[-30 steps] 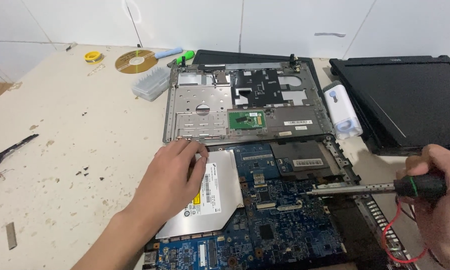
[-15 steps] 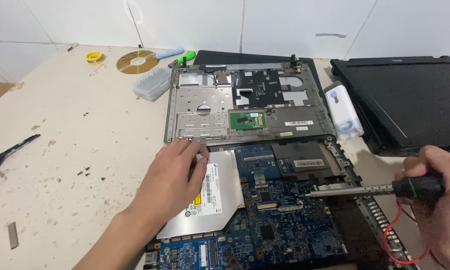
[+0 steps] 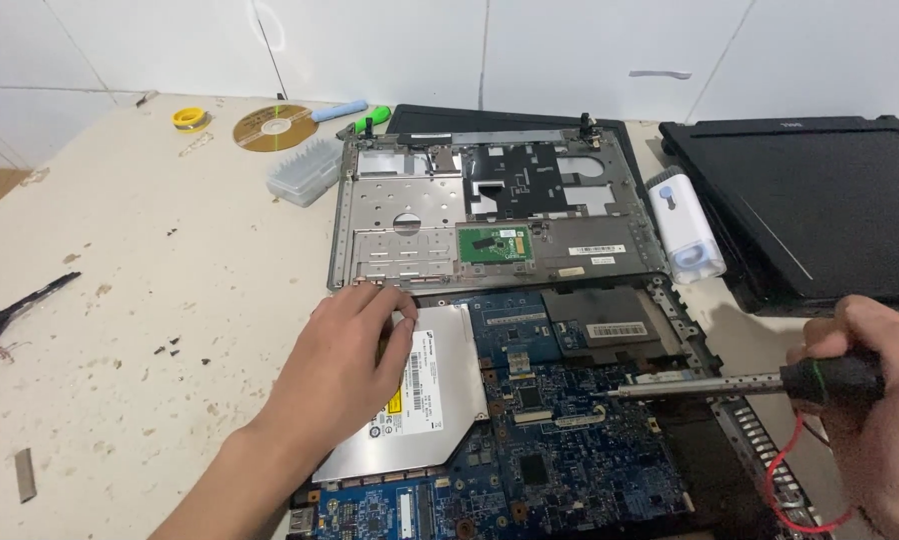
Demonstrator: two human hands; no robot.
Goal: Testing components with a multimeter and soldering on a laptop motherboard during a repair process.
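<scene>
The left hand lies flat, fingers spread, on the silver optical drive, gripping nothing; the drive's white label with a yellow patch sits just right of the fingers. The right hand is closed around a black-handled soldering iron, its tip over the blue motherboard between both hands. Beyond the left hand on the table rests the grey palmrest frame, bearing small white rectangular stickers.
</scene>
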